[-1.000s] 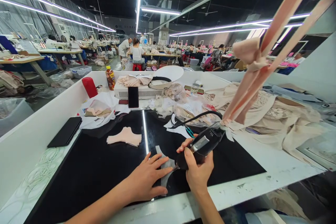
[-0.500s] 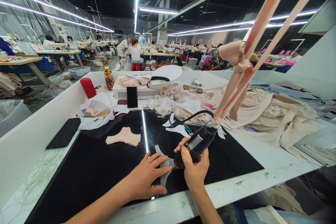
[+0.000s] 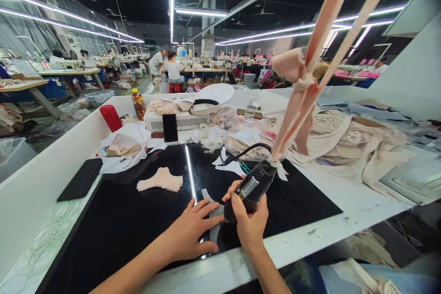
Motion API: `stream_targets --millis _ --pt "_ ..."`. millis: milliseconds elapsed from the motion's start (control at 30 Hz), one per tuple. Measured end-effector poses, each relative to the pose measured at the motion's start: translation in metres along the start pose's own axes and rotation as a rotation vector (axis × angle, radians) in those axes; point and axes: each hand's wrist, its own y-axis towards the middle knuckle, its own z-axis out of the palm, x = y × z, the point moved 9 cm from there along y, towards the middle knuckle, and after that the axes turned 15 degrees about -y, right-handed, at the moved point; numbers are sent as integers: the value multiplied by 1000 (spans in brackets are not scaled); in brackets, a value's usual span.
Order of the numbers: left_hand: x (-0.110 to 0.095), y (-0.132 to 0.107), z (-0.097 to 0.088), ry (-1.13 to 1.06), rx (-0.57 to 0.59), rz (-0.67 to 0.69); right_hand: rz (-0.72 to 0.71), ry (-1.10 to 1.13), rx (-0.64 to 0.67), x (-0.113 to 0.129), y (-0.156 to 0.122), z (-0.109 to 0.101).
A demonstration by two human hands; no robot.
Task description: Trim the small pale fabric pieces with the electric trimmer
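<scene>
My right hand is wrapped around a black handheld electric cloth cutter, its rounded head low over the black board. Peach fabric straps, knotted together, run up from the cutter's back end, where a black cord also joins. My left hand lies flat with fingers spread, its fingertips on a thin, curved, greyish translucent piece. The cutter's head is right beside the index fingertip, at the piece's right edge; the blade is hidden. Left of the piece, a small stack of peach fabric cutouts lies on the black board.
A black tablet-like slab and a plastic bag with fabric lie left. Behind stand a phone, a bottle and a white box. Fabric heaps cover the right. White walls edge the table.
The whole view has shifted slightly, so things appear a little further left. Both hands keep nearly the same pose, with the cutter's head still beside the left index fingertip.
</scene>
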Motion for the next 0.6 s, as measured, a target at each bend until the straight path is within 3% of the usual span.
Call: stream_targets --millis 600 --pt "-1 0 0 4 8 15 66 33 19 -1 -13 8"
